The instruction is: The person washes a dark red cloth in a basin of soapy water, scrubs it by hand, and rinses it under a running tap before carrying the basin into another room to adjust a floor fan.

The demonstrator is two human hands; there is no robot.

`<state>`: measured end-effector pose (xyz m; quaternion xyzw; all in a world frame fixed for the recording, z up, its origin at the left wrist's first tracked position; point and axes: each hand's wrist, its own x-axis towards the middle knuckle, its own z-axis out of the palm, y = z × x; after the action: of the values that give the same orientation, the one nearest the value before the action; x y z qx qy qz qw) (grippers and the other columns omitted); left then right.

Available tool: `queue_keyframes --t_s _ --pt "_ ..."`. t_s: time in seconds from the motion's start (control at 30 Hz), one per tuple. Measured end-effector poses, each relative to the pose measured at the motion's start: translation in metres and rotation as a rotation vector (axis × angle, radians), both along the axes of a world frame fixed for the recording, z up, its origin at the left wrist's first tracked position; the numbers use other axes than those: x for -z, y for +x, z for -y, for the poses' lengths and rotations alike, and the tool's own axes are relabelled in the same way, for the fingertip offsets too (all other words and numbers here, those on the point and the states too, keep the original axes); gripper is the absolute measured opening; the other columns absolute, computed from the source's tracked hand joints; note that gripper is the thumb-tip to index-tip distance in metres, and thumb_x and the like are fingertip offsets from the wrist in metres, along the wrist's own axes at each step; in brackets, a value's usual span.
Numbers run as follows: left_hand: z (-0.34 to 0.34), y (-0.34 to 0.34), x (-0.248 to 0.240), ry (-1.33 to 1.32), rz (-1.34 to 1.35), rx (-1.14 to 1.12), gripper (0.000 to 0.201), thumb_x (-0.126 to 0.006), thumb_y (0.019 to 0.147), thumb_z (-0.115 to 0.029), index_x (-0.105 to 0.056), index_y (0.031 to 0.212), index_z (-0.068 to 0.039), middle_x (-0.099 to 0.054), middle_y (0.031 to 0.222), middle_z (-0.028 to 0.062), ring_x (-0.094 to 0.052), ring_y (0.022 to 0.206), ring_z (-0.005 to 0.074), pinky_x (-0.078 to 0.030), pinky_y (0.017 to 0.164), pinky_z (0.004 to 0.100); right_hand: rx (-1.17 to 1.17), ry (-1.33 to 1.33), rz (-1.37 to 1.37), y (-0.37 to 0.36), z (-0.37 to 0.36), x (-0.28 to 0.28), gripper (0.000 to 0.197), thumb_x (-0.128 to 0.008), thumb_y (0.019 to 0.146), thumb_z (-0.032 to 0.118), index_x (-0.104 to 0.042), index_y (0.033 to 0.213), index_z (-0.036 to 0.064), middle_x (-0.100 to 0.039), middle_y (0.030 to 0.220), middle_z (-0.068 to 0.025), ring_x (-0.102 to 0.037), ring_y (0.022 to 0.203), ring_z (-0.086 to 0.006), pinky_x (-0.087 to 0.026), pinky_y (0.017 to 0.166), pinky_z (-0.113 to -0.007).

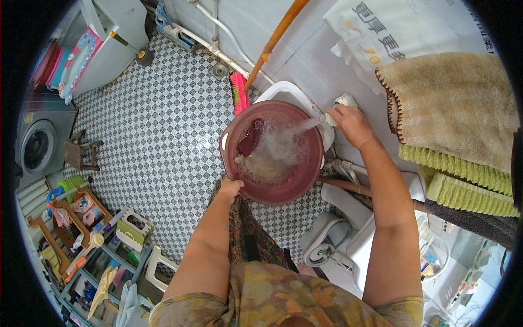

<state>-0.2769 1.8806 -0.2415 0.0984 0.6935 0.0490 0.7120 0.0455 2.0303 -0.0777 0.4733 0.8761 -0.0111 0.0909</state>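
Note:
A large reddish-brown plastic basin (231,159) rests over a white sink (289,90) at the wall. Water (297,131) pours into it from the right and churns into foam. Under the surface lie a dark red cloth (250,139) and something pale, too blurred to name. At the near left, my left hand (231,188) is closed on the basin's rim. My right hand (351,124) is closed around a tap (330,119) that seems wrapped in whitish cloth; its fingers partly hide it, and the stream comes out beside them.
A pink broom (239,94) leans beside the sink. Towels (452,103) hang at the right. A toilet (327,240) stands near right. Shelves (114,240) with bottles and brushes, a wooden stool (81,152) and a washing machine (41,143) line the left of the patterned floor (158,125).

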Motion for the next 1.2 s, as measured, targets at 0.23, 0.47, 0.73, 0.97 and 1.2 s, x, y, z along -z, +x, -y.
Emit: queue_keyframes --t_s 0.23,0.47,0.73,0.97,1.2 --pt "-0.002 0.009 -0.001 0.013 -0.020 -0.028 0.033 -0.056 0.071 -0.005 -0.045 0.101 0.006 -0.053 0.091 0.0114 -0.052 0.079 0.0224 -0.043 0.067 0.0337 0.045 -0.032 0.012 0.001 0.000 -0.002 0.044 -0.059 0.062 0.003 -0.053 0.104 0.0139 -0.052 0.088 -0.0074 -0.053 0.077 -0.0272 -0.044 0.070 -0.035" --pt "-0.008 0.003 -0.013 -0.051 -0.038 0.050 0.038 -0.057 0.071 -0.007 -0.043 0.104 0.007 -0.050 0.099 0.0128 -0.049 0.085 0.0224 -0.041 0.074 0.0331 0.117 0.029 0.045 -0.018 0.010 -0.006 0.031 -0.061 0.068 0.021 -0.051 0.093 0.0055 -0.052 0.083 -0.0105 -0.055 0.074 -0.0266 -0.045 0.065 -0.035" --pt "-0.001 0.001 -0.012 0.033 0.044 0.009 0.047 -0.058 0.071 -0.010 -0.038 0.111 0.003 -0.048 0.104 0.0106 -0.045 0.090 0.0229 -0.039 0.076 0.0352 0.815 0.156 0.056 -0.044 0.022 0.020 0.045 -0.061 0.065 0.041 -0.044 0.084 0.0041 -0.059 0.063 -0.0108 -0.060 0.060 -0.0273 -0.047 0.056 -0.038" --pt "0.012 -0.005 0.010 0.108 0.078 -0.103 0.040 -0.058 0.069 -0.008 -0.041 0.105 0.001 -0.051 0.095 0.0091 -0.050 0.081 0.0202 -0.040 0.067 0.0321 1.089 0.178 -0.119 -0.069 0.019 0.023 0.047 -0.060 0.065 0.040 -0.045 0.087 0.0015 -0.060 0.068 -0.0144 -0.059 0.065 -0.0298 -0.046 0.057 -0.038" --pt "0.003 0.001 -0.005 -0.007 0.037 0.000 0.037 -0.057 0.069 -0.008 -0.046 0.103 0.001 -0.051 0.092 0.0080 -0.048 0.072 0.0165 -0.039 0.062 0.0314 1.159 0.146 -0.091 -0.063 0.022 0.022 0.048 -0.059 0.066 0.041 -0.045 0.090 0.0018 -0.061 0.067 -0.0116 -0.060 0.064 -0.0268 -0.045 0.057 -0.038"
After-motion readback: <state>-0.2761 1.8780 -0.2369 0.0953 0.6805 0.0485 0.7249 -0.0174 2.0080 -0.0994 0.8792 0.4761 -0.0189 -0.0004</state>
